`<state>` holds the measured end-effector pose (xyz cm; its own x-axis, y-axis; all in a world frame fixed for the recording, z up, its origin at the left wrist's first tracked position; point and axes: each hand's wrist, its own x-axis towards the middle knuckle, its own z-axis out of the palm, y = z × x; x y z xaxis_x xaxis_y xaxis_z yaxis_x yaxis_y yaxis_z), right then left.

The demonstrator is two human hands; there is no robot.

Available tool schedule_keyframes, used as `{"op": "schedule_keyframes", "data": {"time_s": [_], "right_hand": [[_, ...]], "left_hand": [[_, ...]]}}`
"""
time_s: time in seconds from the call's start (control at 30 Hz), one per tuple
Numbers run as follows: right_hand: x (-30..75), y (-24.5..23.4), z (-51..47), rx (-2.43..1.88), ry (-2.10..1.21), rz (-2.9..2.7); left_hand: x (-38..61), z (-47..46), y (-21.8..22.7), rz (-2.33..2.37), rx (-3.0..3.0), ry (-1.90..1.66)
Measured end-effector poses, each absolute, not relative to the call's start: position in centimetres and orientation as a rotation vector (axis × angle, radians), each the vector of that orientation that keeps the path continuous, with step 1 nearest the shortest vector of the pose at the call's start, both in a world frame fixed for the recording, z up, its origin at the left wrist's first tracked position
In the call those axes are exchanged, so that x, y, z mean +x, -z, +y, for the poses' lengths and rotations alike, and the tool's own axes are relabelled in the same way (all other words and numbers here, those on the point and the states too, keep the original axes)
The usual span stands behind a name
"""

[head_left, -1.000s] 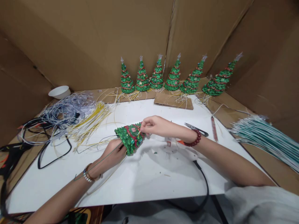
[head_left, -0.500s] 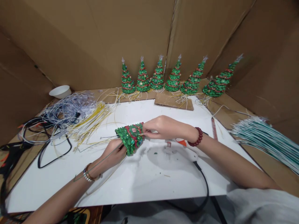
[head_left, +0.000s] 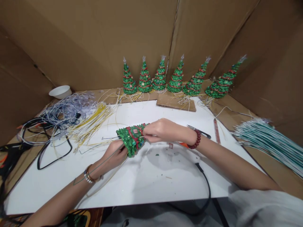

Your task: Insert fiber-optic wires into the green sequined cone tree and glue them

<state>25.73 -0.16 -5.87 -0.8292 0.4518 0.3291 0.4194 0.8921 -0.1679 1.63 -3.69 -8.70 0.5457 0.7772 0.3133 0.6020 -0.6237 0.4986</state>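
A small green Christmas tree [head_left: 130, 138] with red garland and beads lies on its side above the white table, its wide base to the left. My left hand [head_left: 115, 154] is closed around the lower side of that base; some of its fingers are hidden behind the tree. Wires trail out of the base, one green strand crossing my left wrist. At the narrower end, my right hand [head_left: 158, 130] pinches a thin pale wire [head_left: 142, 136] against the tree's side. The tree's tip is hidden behind my right fingers.
Several finished-looking trees [head_left: 175, 78] stand along the back cardboard. Yellow-white wires [head_left: 93, 123] and tangled clear wires [head_left: 63, 110] lie left, near a white bowl [head_left: 60, 92]. Green-white wires [head_left: 272, 135] lie right. A black-handled pointed tool [head_left: 200, 131] and a black cable [head_left: 205, 176] are nearby.
My right hand has shifted slightly left along the tree, uncovering more of the black-handled tool behind the wrist. My left hand and the tree stay nearly still.
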Motion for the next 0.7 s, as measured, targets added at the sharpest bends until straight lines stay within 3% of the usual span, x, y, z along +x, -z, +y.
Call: {"op": "schedule_keyframes", "data": {"time_s": [0.47, 0.57, 0.7], "right_hand": [[24.5, 5.7, -0.9, -0.995, -0.962, -2.358], [24.3, 5.4, -1.4, -1.091, -1.006, -2.314], [23.7, 5.2, -2.4, -1.181, -0.807, -2.351]], "left_hand": [[1.6, -3.6, 8.0, 1.101, 2.127, -0.676], [1.6, -3.6, 7.8, 1.085, 2.085, -0.679], [1.6, -3.5, 7.8, 1.151, 2.08, -0.686]]}}
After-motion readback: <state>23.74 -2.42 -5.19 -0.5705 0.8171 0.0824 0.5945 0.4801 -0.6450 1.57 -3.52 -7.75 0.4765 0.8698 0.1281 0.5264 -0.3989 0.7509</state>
